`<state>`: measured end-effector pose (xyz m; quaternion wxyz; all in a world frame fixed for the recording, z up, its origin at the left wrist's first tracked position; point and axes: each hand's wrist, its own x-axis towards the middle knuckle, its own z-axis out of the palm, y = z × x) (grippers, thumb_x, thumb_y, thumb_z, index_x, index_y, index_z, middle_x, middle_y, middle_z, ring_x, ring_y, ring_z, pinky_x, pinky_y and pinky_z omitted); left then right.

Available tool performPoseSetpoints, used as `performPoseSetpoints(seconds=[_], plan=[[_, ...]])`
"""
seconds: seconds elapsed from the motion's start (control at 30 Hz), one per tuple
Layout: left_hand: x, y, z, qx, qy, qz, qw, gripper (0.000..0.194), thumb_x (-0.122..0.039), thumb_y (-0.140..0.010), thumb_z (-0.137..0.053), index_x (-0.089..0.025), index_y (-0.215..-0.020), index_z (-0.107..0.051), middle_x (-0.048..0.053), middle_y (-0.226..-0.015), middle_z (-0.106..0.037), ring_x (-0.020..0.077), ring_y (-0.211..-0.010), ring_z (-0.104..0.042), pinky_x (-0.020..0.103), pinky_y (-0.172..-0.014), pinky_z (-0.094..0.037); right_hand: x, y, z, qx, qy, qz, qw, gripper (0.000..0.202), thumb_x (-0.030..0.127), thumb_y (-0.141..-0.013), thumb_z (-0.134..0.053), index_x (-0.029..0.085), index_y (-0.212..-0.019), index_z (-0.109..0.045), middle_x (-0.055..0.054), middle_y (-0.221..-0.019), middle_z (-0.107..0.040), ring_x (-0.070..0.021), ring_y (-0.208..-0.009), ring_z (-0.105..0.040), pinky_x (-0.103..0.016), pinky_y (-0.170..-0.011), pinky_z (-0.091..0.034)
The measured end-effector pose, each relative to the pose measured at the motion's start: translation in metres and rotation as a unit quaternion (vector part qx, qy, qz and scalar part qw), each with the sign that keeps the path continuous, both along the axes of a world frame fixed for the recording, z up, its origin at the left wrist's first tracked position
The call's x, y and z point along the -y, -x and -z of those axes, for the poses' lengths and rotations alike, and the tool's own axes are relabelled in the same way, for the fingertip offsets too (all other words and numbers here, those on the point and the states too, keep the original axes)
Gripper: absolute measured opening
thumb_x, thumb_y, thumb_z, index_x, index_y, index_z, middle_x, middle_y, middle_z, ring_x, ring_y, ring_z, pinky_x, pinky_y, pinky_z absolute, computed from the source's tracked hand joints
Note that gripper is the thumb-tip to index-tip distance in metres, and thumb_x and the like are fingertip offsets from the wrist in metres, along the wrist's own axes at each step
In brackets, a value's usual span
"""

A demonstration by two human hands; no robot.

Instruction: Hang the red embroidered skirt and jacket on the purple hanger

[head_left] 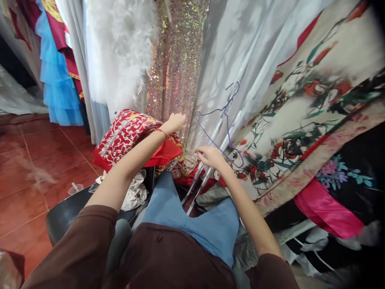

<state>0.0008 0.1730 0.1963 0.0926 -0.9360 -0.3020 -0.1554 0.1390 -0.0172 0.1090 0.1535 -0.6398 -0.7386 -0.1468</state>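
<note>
One red, white-patterned garment (pixel 126 134) lies bunched at left. Left hand (pixel 177 121) by its right end, fingers curled; right hand (pixel 210 156) nearer, thumb and fingertips close. Cannot tell whether either grips anything. Purple hanger (pixel 225 110) just right, before white cloth (pixel 221 52).

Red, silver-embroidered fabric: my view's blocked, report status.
Left hand raised near red, silver-embroidered fabric. Right hand curled; both grips unclear. Fabric bunched. Thin purple hanger beside right hand, possibly in the way.
</note>
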Motion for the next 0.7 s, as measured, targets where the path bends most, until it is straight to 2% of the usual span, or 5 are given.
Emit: performPoseSetpoints(seconds=[0.1,0.27,0.43,0.53,0.7], plan=[[-0.016,0.004,0.004,-0.065,0.049,-0.024,0.996,0.047,-0.038,-0.093,-0.049,-0.008,-0.126,-0.065,0.024,-0.131,-0.065,0.0355,-0.122,-0.061,0.050,-0.106,-0.041,0.002,-0.003,0.003,-0.031,-0.023,0.021,0.999,0.030,0.024,-0.096,-0.044,0.018,-0.102,-0.072,-0.008,-0.098,-0.075,-0.0218,-0.093,-0.069,-0.031,-0.082,-0.047],[-0.029,0.049,0.008,-0.128,0.039,-0.088,0.987,0.063,-0.054,-0.078,-0.070,-0.014,-0.126,-0.063,0.021,-0.131,-0.066,0.0373,-0.124,-0.057,0.051,-0.112,-0.034,-0.021,0.026,0.003,-0.026,-0.042,-0.005,0.999,0.030,0.025,-0.097,-0.043,0.017,-0.102,-0.072,-0.009,-0.097,-0.072,-0.0224,-0.093,-0.066,-0.031,-0.080,-0.045],[-0.013,0.124,0.010,0.029,-0.007,-0.151,0.988,0.073,-0.053,-0.086,-0.062,-0.007,-0.140,-0.047,0.027,-0.143,-0.053,0.0404,-0.135,-0.047,0.052,-0.113,-0.035,-0.052,0.072,-0.005,-0.020,-0.073,-0.022,0.997,0.030,0.024,-0.098,-0.042,0.017,-0.103,-0.071,-0.011,-0.101,-0.069,-0.0227,-0.096,-0.063,-0.032,-0.080,-0.045],[-0.005,0.178,0.037,0.100,0.037,-0.215,0.971,0.080,-0.046,-0.085,-0.063,-0.006,-0.148,-0.034,0.027,-0.147,-0.049,0.0394,-0.139,-0.045,0.049,-0.112,-0.038,-0.069,0.099,-0.014,-0.037,-0.094,-0.029,0.994,0.031,0.025,-0.098,-0.041,0.017,-0.109,-0.069,-0.012,-0.108,-0.067,-0.0236,-0.100,-0.061,-0.033,-0.084,-0.047],[-0.001,0.220,0.124,0.188,0.140,-0.338,0.911,0.092,-0.034,-0.080,-0.066,-0.005,-0.155,-0.021,0.030,-0.158,-0.033,0.0405,-0.148,-0.035,0.050,-0.113,-0.040,-0.104,0.149,-0.034,-0.011,-0.113,-0.044,0.993,0.040,0.023,-0.094,-0.049,0.012,-0.132,-0.058,-0.021,-0.135,-0.057,-0.0337,-0.122,-0.051,-0.049,-0.102,-0.045]])
